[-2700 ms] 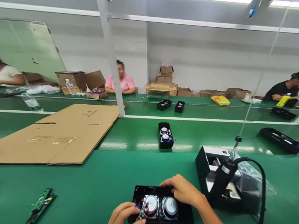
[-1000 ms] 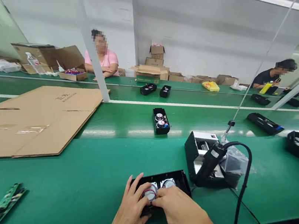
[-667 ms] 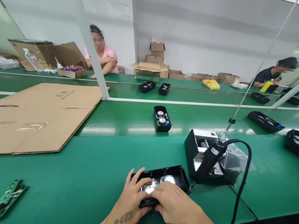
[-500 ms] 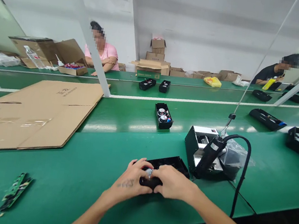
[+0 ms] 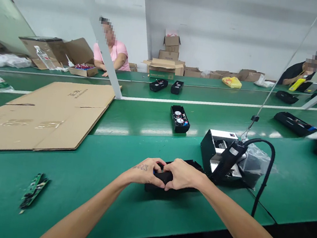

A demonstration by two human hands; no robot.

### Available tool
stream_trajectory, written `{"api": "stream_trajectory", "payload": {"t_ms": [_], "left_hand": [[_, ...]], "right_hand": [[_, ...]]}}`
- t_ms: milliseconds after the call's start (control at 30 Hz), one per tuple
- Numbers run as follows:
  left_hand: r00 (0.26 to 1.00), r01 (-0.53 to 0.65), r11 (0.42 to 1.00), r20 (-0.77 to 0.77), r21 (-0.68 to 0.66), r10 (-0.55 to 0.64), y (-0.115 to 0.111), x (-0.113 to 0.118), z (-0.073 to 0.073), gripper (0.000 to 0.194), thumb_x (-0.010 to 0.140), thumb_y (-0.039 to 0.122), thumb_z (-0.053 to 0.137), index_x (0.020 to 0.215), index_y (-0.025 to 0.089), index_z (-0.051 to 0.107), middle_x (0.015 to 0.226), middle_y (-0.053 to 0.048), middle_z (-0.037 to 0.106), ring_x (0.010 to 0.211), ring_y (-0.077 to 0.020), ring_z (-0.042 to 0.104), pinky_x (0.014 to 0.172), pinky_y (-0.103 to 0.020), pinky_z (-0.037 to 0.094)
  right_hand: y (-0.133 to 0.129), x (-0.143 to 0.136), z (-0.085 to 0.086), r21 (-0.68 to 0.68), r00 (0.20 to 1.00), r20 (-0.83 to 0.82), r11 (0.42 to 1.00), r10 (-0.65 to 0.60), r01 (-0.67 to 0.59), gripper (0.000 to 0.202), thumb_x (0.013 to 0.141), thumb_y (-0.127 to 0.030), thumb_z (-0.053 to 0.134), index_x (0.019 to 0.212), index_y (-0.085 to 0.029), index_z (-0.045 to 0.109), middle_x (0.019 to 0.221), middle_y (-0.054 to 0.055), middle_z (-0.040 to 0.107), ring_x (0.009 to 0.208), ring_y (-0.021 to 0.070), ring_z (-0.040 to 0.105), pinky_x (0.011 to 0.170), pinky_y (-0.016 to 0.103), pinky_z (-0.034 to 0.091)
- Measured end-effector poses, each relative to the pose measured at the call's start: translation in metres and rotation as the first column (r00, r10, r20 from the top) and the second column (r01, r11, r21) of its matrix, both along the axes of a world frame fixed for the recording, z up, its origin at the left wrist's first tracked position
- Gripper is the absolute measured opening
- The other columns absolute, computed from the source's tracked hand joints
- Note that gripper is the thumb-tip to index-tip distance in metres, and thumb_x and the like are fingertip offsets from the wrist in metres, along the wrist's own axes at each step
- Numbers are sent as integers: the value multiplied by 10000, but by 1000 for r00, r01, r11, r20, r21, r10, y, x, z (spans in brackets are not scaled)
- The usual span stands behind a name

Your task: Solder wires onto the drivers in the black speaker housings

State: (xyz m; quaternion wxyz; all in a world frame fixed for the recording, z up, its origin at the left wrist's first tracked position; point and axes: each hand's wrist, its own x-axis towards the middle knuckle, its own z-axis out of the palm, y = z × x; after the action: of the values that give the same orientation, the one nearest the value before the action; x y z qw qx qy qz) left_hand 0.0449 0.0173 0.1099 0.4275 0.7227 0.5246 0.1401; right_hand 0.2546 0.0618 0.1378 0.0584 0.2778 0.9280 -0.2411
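Note:
My left hand and my right hand meet at the middle of the bench, thumbs nearly touching. Between them, fingers of both hands curl round a small black part, whose far side is hidden. A bit of blue shows beside my left fingers. Under the hands lies a long black plastic housing, largely covered by my right hand and wrist; whether the small part rests in it I cannot tell.
Right of the housing stands a black-and-silver machine, with a hanging black electric screwdriver before it. Flattened cardboard and green circuit boards lie left. Ahead sits a housing with round speakers. Two people sit across the line.
The camera view has shifted slightly. Both hands are raised a little and closer together round the small part; the silvery round surface seen between them before is hidden now.

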Motion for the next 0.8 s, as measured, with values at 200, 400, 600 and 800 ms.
{"api": "stream_trajectory", "payload": {"t_ms": [200, 400, 600, 800], "left_hand": [[1000, 14, 999, 8, -34, -13, 0, 0, 3, 322, 640, 451, 874, 585, 193, 689, 1337, 16, 675, 973, -186, 647, 759, -295, 426], [1000, 27, 997, 13, -69, -26, 1, 3, 11, 307, 654, 451, 855, 595, 196, 695, 1298, 13, 673, 968, -182, 639, 754, -281, 425], [999, 30, 996, 18, -88, -29, 2, 5, 13, 274, 660, 444, 853, 629, 206, 720, 1315, 12, 667, 998, -188, 640, 775, -281, 439], [999, 29, 995, 36, -99, -25, 4, 1, 7, 248, 657, 422, 857, 641, 208, 734, 1265, 10, 664, 1017, -181, 640, 811, -273, 460]], "right_hand": [[-4, 1, 0, 11, 1000, -23, 1000, -17, 17, 376, 719, -476, 833, 956, -189, 772, 674, 17, 707, 621, 189, 625, 544, 282, 269], [0, -2, -7, 9, 997, -29, 998, -65, 65, 358, 684, -486, 835, 919, -220, 783, 658, -4, 682, 637, 187, 620, 561, 285, 294], [4, -5, -10, -23, 997, -39, 997, -72, 72, 337, 658, -507, 837, 859, -243, 780, 652, -24, 672, 610, 161, 592, 573, 279, 337], [0, -5, -6, 16, 995, -44, 996, -88, 88, 248, 679, -443, 770, 822, -241, 780, 621, -1, 675, 592, 181, 594, 556, 297, 292]]}}
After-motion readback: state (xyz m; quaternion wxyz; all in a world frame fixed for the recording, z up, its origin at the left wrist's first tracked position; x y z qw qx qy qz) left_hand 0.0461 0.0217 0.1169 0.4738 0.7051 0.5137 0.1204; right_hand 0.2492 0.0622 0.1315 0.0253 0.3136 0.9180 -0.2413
